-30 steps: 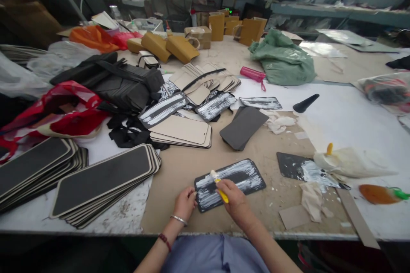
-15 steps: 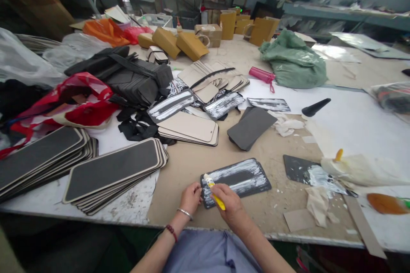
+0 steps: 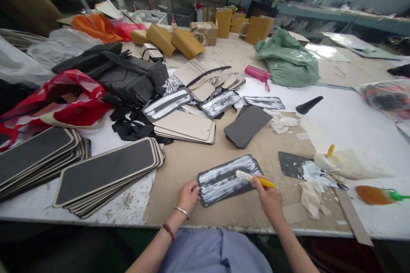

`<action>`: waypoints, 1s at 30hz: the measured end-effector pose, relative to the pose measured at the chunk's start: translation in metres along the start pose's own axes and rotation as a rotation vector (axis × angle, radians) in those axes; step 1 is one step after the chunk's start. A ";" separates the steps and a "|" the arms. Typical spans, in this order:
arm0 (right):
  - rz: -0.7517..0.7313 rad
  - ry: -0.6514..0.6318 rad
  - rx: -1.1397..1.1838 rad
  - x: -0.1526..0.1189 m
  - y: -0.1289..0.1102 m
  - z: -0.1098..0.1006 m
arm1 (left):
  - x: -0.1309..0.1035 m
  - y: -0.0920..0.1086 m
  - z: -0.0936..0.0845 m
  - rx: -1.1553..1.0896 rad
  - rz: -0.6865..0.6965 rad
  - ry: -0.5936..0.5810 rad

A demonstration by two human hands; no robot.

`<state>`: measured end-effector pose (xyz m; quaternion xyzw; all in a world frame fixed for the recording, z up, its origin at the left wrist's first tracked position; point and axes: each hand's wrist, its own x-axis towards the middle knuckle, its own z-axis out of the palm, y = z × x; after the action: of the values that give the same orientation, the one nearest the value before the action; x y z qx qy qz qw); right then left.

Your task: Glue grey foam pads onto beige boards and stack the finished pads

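Observation:
A dark grey rounded panel (image 3: 221,183) lies on the brown board (image 3: 179,166) in front of me, streaked with white paste. My left hand (image 3: 188,196) pinches its left edge, fingers closed. Over the panel's right part, my right hand (image 3: 269,198) grips a yellow-handled brush (image 3: 264,182) whose bristles are coated white and point left. To the right, another dark panel (image 3: 290,165) carries a thick smear of white paste. Beyond the work, two plain grey panels (image 3: 246,126) lie crossed one over the other.
Stacks of black panels with beige rims (image 3: 105,170) stand at left. Beige panels (image 3: 185,126) and white-streaked pieces (image 3: 221,102) lie farther back. At right are a paste bag with a yellow tip (image 3: 352,164), crumpled cloth (image 3: 310,198) and an orange-brown bottle (image 3: 373,195).
My right hand has moved the brush from the panel's left end to its right side. White paste now covers more of the left end. My left hand stays at the left edge.

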<state>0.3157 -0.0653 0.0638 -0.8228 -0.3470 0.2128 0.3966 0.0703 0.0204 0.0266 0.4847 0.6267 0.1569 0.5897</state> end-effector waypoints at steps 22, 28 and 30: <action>0.133 0.239 0.186 0.025 0.047 -0.046 | -0.004 -0.004 0.000 0.083 0.046 0.033; 0.068 0.171 0.084 0.008 0.043 -0.047 | -0.007 0.006 0.004 0.034 0.087 0.026; 0.003 0.178 0.024 -0.002 0.031 -0.043 | -0.007 0.011 0.006 0.002 0.073 0.020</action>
<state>0.3543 -0.1022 0.0646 -0.8341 -0.3068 0.1437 0.4353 0.0785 0.0176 0.0376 0.5064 0.6144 0.1826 0.5769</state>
